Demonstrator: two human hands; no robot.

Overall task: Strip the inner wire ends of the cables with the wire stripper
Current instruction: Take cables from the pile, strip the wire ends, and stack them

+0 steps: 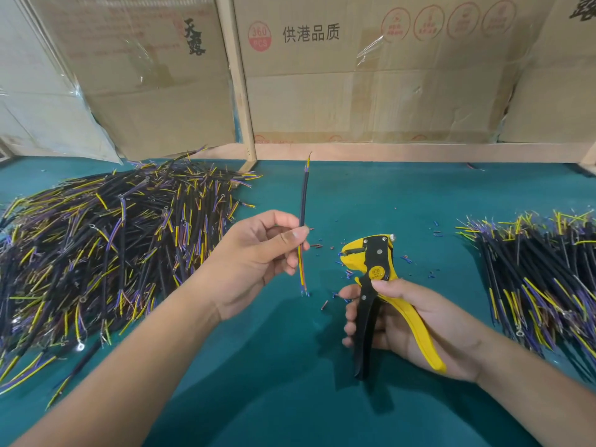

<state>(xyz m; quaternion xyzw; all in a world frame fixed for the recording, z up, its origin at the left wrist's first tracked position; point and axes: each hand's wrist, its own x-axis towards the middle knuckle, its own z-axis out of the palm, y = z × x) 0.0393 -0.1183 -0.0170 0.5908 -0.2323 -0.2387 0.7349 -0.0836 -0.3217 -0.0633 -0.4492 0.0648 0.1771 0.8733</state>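
Pinching a single black-sheathed cable (303,201) between thumb and fingertips, the left hand (258,262) holds it nearly upright above the teal-covered bench (274,382), with the yellow, orange and blue inner wires hanging out below the fingers and showing short bare tips at the bottom end. Over on the other side, the right hand (403,321) is wrapped around the handles of the yellow-and-black wire stripper (377,285), thumb pressed just under the round yellow pivot label, fingers curled round the black handle while the yellow handle lies across the palm. The stripper's head points up and to the left, close to the cable's lower end but clear of it (a gap of teal shows between them). Small snipped bits of blue, red and dark insulation (346,274) are scattered on the bench around and below the stripper's head. A big heap of black cables with yellow and purple inner wires (113,240) sprawls across the left of the bench, some ends carrying small metal ring terminals. A second, tidier bundle of the same kind of cables (535,272) lies at the right edge, well apart from the hands. Brown cardboard boxes (371,75) printed with red stamps and black characters stand along the back, behind a pale wooden frame (240,91).
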